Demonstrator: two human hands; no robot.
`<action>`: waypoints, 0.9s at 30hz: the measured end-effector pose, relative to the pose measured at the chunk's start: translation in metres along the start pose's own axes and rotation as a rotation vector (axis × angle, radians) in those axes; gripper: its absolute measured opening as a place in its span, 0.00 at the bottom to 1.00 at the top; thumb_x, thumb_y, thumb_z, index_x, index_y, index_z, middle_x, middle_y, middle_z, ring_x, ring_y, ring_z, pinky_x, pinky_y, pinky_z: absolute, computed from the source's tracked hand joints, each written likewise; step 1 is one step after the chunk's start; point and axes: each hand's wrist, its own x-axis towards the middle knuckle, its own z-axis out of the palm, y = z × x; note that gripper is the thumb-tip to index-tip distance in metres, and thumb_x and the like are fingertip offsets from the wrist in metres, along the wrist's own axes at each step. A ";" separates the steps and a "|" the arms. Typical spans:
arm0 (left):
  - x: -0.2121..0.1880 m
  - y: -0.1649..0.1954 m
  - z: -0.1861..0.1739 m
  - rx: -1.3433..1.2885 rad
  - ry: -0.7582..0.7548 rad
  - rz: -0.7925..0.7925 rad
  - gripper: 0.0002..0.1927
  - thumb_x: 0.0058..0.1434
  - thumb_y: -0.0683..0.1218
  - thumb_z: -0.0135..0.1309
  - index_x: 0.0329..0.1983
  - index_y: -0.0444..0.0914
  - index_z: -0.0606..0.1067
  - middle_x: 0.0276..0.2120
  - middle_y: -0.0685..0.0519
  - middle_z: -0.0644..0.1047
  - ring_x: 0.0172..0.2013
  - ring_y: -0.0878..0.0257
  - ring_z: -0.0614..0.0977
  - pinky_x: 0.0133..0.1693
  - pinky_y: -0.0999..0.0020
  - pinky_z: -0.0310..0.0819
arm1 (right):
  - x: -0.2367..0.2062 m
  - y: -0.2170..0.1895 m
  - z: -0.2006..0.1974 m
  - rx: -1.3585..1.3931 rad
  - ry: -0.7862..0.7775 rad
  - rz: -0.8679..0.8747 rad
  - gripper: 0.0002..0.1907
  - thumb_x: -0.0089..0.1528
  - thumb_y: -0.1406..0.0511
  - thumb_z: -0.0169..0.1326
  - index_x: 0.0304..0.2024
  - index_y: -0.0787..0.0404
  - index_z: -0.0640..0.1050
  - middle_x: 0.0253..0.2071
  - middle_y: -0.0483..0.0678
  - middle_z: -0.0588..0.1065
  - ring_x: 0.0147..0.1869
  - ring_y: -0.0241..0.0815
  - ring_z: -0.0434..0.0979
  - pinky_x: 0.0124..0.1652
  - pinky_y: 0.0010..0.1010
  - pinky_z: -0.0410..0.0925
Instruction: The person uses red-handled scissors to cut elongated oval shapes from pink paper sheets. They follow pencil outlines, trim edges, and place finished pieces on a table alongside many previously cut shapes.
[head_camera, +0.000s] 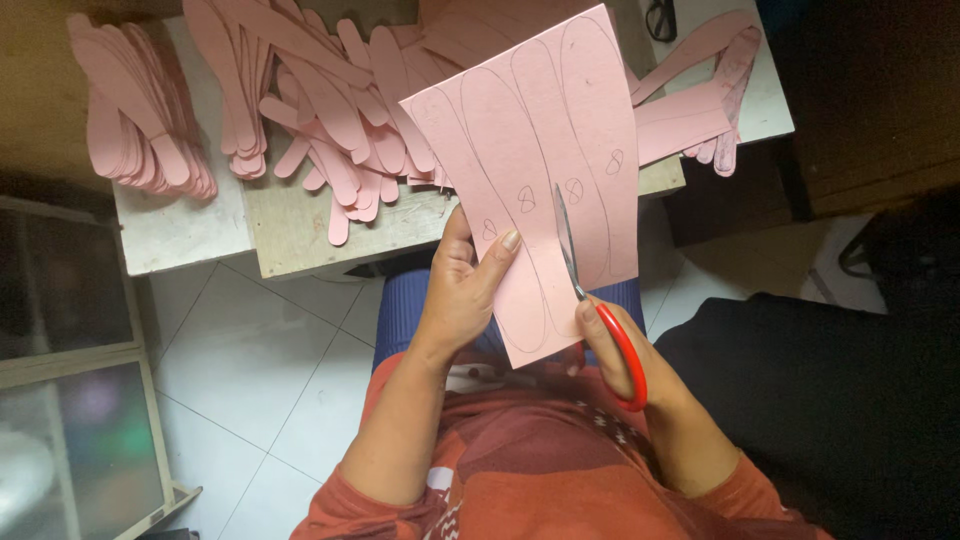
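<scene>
While the pink card sheet (540, 170) is being held up over the person's lap, just near of the tabletop (290, 225) edge, the left hand (462, 290) is gripping it along its lower left side. The left fingers (503, 255) are closing on the sheet, thumb lying flat on the front face and the other fingers going behind it, out of sight. The sheet is tilting slightly, its wider end pointing far, and it is carrying pencilled long, waisted outlines running side by side, each with a small round mark near the lower part.

The right hand (615, 350) is working a pair of red-handled scissors (590, 300) at the sheet's near right edge. Its fingers are passing through the red loops and wrapping them tightly; the blades are pointing far, up into the sheet, lying close together along one pencilled line. A slit is showing in the card where the blades are sitting. The blade tips are reaching to about the middle of the sheet, just right of the left thumb.

Behind the sheet, heaps of cut pink strips (320, 110) are lying on the tabletop, with a separate stack (140, 120) at far left. At far right, pink offcuts (700, 90) are lying on the tabletop corner. White floor tiles (270, 370) are showing below left. The person is wearing orange-red sleeves and blue trousers.
</scene>
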 end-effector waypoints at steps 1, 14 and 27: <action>0.000 0.000 0.000 0.002 -0.001 0.006 0.21 0.71 0.40 0.54 0.66 0.35 0.67 0.57 0.51 0.76 0.56 0.66 0.76 0.59 0.68 0.71 | 0.000 -0.001 0.000 0.001 0.007 0.019 0.33 0.72 0.47 0.29 0.32 0.65 0.74 0.22 0.49 0.73 0.26 0.39 0.74 0.31 0.29 0.71; 0.002 -0.001 -0.001 -0.045 0.017 -0.004 0.21 0.71 0.38 0.53 0.66 0.35 0.67 0.57 0.51 0.76 0.57 0.66 0.76 0.60 0.68 0.70 | -0.001 0.005 0.002 0.043 0.105 0.206 0.30 0.69 0.45 0.36 0.32 0.64 0.69 0.16 0.44 0.64 0.16 0.35 0.66 0.20 0.28 0.68; 0.017 0.020 0.001 0.050 0.127 -0.015 0.20 0.68 0.43 0.59 0.59 0.31 0.70 0.49 0.49 0.79 0.47 0.66 0.80 0.52 0.69 0.76 | -0.008 0.007 -0.001 0.050 0.016 0.142 0.28 0.72 0.49 0.37 0.35 0.66 0.71 0.20 0.43 0.64 0.20 0.33 0.64 0.22 0.27 0.68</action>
